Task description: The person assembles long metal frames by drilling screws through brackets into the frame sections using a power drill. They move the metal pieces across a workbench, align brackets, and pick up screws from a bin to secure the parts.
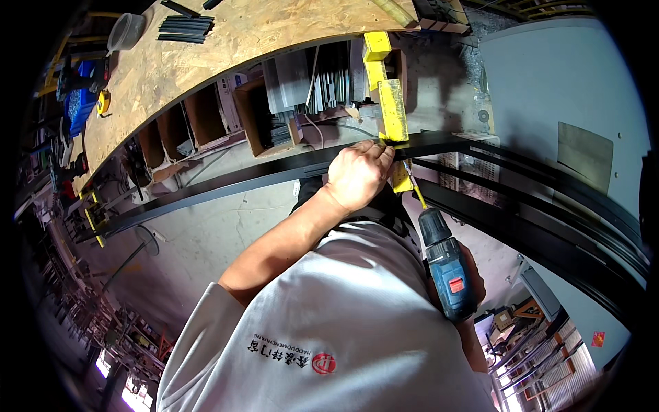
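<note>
A long black metal profile point(247, 175) lies across in front of me, resting on a yellow support point(393, 110). My left hand point(360, 173) is closed over the profile beside this support, its fingertips pressed together at the far edge. Whether something small is also between those fingers is hidden. In my right hand point(475, 278) is a blue and black cordless drill point(449, 275), gripped by its handle. Its long, thin bit point(418, 194) points up at the profile, just right of my left hand. I cannot tell whether the tip touches the metal.
Beyond the profile stands a chipboard workbench point(240, 41) with short black strips point(185, 28) and a yellow tape measure point(103, 103) on it. Boxes of profile pieces point(268, 130) sit underneath. More black profiles point(549, 233) extend right, near a pale panel point(549, 75). Another yellow support point(94, 218) stands far left.
</note>
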